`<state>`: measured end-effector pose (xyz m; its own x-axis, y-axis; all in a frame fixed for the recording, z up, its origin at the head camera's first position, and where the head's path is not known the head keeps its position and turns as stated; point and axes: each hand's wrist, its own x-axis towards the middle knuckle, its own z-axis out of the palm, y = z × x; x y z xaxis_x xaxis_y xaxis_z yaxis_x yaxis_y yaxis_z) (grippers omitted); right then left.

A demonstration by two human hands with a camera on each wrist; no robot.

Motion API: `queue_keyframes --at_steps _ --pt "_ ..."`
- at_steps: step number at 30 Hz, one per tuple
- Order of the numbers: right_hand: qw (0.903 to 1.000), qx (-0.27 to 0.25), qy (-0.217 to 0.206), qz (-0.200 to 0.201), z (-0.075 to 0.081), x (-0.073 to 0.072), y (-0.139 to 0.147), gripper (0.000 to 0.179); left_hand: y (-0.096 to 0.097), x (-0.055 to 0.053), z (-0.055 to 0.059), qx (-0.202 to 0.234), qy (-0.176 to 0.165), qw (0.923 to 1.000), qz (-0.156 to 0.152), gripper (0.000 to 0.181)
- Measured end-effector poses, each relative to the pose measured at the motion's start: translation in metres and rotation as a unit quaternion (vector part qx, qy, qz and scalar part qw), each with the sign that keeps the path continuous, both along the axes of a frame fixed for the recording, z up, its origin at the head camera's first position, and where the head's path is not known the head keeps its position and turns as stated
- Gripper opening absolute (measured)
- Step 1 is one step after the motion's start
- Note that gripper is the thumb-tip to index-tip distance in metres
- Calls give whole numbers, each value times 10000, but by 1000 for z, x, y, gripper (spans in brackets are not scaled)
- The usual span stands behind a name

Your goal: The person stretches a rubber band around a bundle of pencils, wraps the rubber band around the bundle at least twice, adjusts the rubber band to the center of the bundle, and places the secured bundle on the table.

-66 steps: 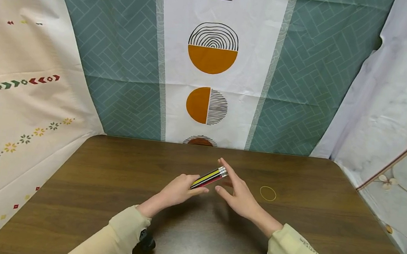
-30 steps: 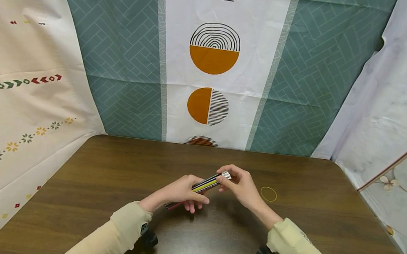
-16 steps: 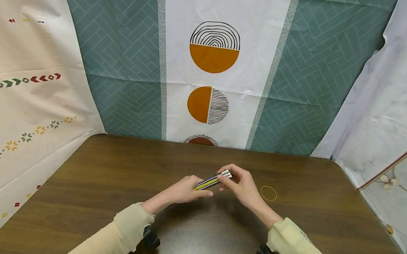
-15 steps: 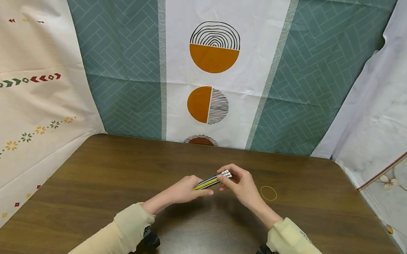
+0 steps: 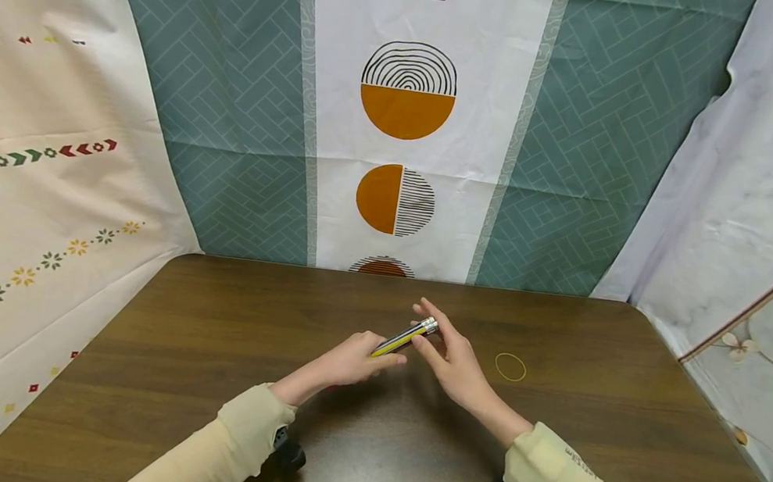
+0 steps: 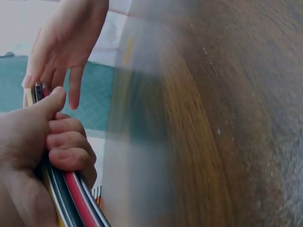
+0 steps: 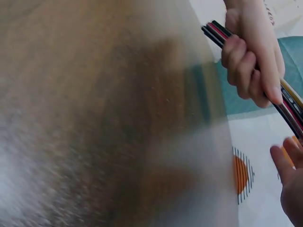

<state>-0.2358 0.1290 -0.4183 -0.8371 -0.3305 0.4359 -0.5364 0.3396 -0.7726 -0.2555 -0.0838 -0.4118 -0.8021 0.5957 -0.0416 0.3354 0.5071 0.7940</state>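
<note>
A bundle of several pencils (image 5: pixel 403 339), striped yellow, black and red, slants over the table with its silvery ends up and to the right. My left hand (image 5: pixel 351 359) grips the bundle around its middle; the left wrist view shows the fingers curled round the pencils (image 6: pixel 75 198). At the silvery ends is my right hand (image 5: pixel 459 370), its fingers fairly straight and its thumb apart from them. Whether its thumb or fingertips touch the pencils is hard to tell. In the right wrist view the other ends stick out behind the left hand (image 7: pixel 251 66).
A thin yellow loop, like a rubber band (image 5: pixel 511 367), lies on the brown wooden table (image 5: pixel 230 311) to the right of the right hand. Patterned cloths (image 5: pixel 239 100) hang behind and at both sides. Dark camera mounts (image 5: pixel 289 457) sit under both wrists.
The right hand, which pinched the pencil ends half a second ago, has loosened and straightened its fingers. The left hand has kept hold of the bundle after shifting its grip about a second ago.
</note>
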Motion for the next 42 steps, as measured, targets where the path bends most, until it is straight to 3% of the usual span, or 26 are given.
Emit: queue_keyframes --at_steps 6,13,18,23,30,35,38,42 --pt "9999 43 -79 148 -2 5 -3 77 2 0 0 -84 130 9997 169 38" --pt "9994 -129 -222 236 2 8 -1 77 4 0 1 -80 301 9990 332 42" --pt "9992 -389 -41 -110 4 16 -4 78 6 -1 8 14 303 9977 605 47" --pt "9989 -33 185 -423 3 21 -6 81 8 0 11 -98 389 9958 821 38" --pt "9932 771 439 -752 2 21 -3 86 8 1 12 -271 522 9952 788 32" --pt "9889 1178 631 -643 3 21 1 85 7 1 11 -355 560 9945 812 33" --pt "9946 845 426 -438 4 18 5 74 5 0 7 -433 523 9947 774 36" --pt "9992 17 -201 -340 7 10 11 49 5 -1 4 -516 490 9965 447 37"
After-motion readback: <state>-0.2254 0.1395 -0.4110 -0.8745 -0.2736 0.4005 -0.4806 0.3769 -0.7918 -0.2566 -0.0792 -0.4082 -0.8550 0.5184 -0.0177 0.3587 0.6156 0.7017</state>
